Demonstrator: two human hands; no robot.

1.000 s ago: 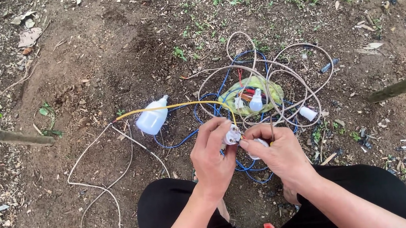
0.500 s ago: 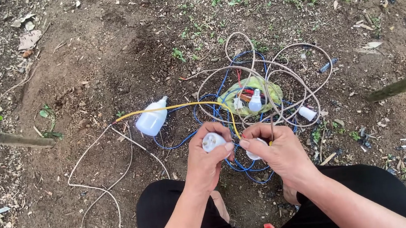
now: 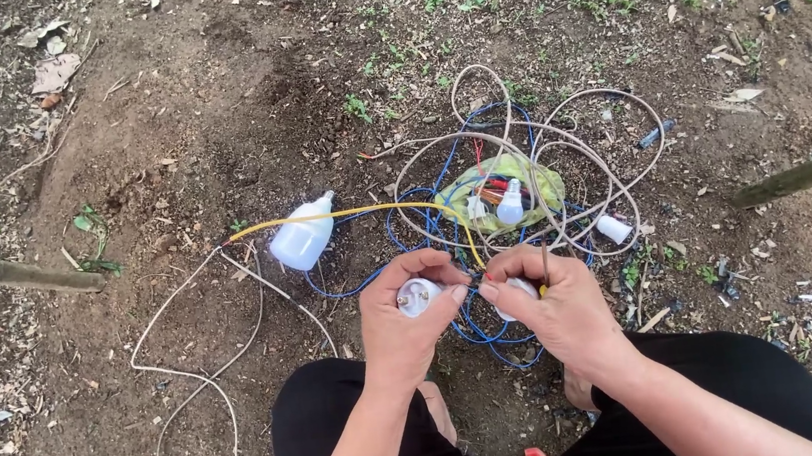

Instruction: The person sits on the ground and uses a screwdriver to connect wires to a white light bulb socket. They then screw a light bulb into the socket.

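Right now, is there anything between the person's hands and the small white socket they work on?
Nothing visible. The left hand already holds the white socket, and the right hand pinches the yellow wire right beside it. The tangle of blue and beige wires lies behind, on the dirt.

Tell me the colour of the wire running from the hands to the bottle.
Yellow wire, clearest in the head view, ending near the white bottle.

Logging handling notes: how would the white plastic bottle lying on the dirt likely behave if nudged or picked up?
The white plastic bottle lies on its side on loose soil, so a push would probably roll it a little. It looks thin-walled and translucent, likely light and slightly squashy. A yellow wire passes over its neck and might drag along when it is lifted.
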